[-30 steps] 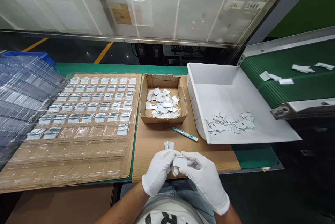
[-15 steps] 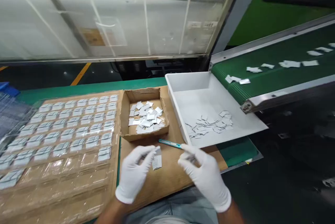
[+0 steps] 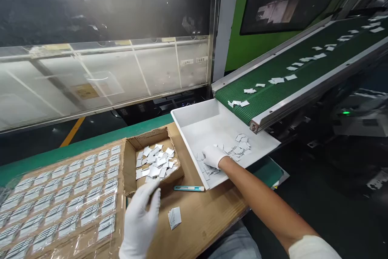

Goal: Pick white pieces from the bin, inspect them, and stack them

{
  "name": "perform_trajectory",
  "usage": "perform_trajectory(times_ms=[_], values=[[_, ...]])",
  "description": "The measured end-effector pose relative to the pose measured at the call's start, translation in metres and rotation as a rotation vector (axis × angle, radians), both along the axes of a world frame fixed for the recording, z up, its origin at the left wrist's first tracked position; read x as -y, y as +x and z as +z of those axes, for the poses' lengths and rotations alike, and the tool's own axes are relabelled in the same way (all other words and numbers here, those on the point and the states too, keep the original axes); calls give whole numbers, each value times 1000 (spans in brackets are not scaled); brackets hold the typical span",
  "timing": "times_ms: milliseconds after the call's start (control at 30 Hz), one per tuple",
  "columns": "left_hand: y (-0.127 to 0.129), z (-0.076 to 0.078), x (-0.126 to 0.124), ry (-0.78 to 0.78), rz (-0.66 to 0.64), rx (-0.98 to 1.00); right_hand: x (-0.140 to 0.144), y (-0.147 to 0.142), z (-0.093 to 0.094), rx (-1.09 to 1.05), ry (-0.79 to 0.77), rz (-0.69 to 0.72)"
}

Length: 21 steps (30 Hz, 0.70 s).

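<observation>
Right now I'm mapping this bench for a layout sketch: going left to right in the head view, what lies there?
Clear blister tray → left hand → cardboard box → right hand in the white bin → green conveyor belt.

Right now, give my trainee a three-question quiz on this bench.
1. True or false: the right hand is inside the white bin.
2. What lies between the cardboard box and the small stack of pieces? A) teal-handled knife B) scissors C) tape roll
3. Fill in: loose white pieces ride down the green ____.

Key: 1 true; 2 A; 3 conveyor belt. The left hand hovers open, holding nothing.
</observation>
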<state>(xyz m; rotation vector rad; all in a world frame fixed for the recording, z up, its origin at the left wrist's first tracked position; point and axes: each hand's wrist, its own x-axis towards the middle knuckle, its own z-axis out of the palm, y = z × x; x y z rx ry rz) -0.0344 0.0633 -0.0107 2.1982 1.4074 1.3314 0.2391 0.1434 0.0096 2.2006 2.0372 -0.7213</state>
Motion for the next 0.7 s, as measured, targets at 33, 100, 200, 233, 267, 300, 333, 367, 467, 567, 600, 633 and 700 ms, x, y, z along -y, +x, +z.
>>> perform_trajectory(times_ms=[33,100,200,233,267,300,333,367,467,567,600,633,700], values=[[4,-5,12,-50,-20,63,0,-1,0,18,-10,8],[11,-16,32,-183,-70,161,-1,-1,1,47,-11,18],[19,-30,53,-389,-157,253,2,2,11,71,48,21],[21,-34,58,-448,-166,275,7,2,16,73,87,23],[23,-37,62,-504,-163,299,14,1,22,69,132,29],[25,-38,65,-557,-149,331,23,-2,28,59,180,40],[27,-37,68,-611,-133,376,35,-7,34,41,227,62],[28,-35,69,-663,-123,436,48,-14,39,14,266,93],[34,-19,69,-773,-128,678,95,-42,45,-130,345,243],[39,-4,63,-886,-165,847,131,-65,34,-339,537,365],[40,-1,61,-940,-171,870,139,-70,28,-370,585,384],[41,0,59,-1004,-178,878,144,-74,22,-376,618,394],[41,-1,58,-1123,-189,872,150,-78,8,-374,658,411]])
